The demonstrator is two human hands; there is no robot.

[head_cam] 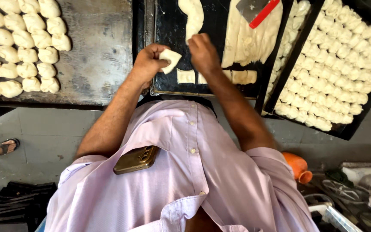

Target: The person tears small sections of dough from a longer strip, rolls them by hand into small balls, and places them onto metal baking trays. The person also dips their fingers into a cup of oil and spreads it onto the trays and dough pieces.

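sandalled foot (3,147) cut off at left, scraper (258,9) cropped above

- Your left hand (147,63) is curled, thumb and fingers pinched shut in a grip.
- Your right hand (202,51) is knuckles-up, fingers bent down.
- Both forearms are bare, stretched forward.

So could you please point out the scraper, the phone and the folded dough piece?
scraper (254,8): head view, on its metal blade.
phone (136,159): head view, middle of its back.
dough piece (169,58): head view, on its folded face.

A phone (136,159) in the shirt pocket; an orange jug (297,167).
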